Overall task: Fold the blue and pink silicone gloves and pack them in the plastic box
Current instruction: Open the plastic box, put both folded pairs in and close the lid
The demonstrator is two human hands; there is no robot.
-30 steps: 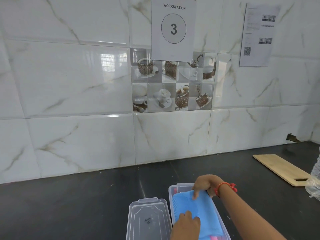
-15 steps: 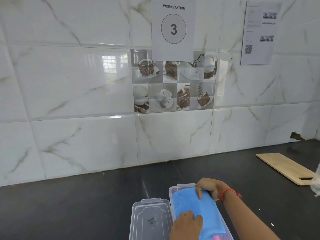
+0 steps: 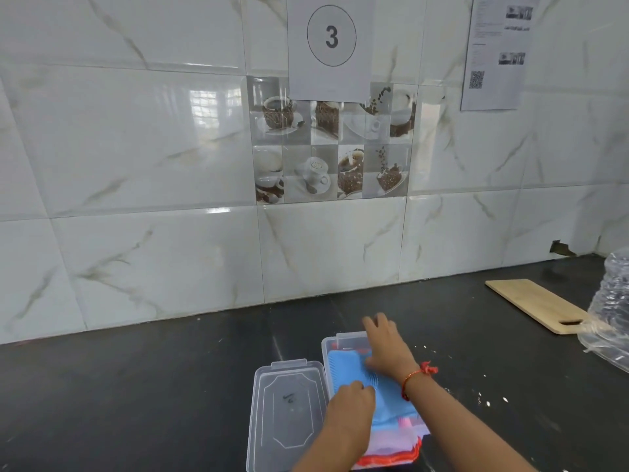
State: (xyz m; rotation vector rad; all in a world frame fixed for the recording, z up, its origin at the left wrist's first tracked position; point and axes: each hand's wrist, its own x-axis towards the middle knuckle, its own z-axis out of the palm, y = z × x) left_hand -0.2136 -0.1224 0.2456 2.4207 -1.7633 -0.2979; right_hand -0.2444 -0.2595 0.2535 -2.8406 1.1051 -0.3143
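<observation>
The right hand point(image 3: 383, 349), earlier gripping the blue glove point(image 3: 350, 369) at the plastic box's point(image 3: 327, 345) far end, now lies flat and open. The left hand point(image 3: 352, 403) presses the glove, fingers curled. Black counter point(image 3: 136, 386), marble-tiled wall point(image 3: 136, 148).

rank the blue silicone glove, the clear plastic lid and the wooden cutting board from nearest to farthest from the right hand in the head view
From the right hand:
1. Blue silicone glove, directly under the palm, in the box.
2. Clear plastic lid, on the counter to the left.
3. Wooden cutting board, far right by the wall.

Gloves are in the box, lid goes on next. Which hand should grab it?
Left, probably. The left hand sits right beside the lid; the right hand presses the blue glove farther away.
</observation>
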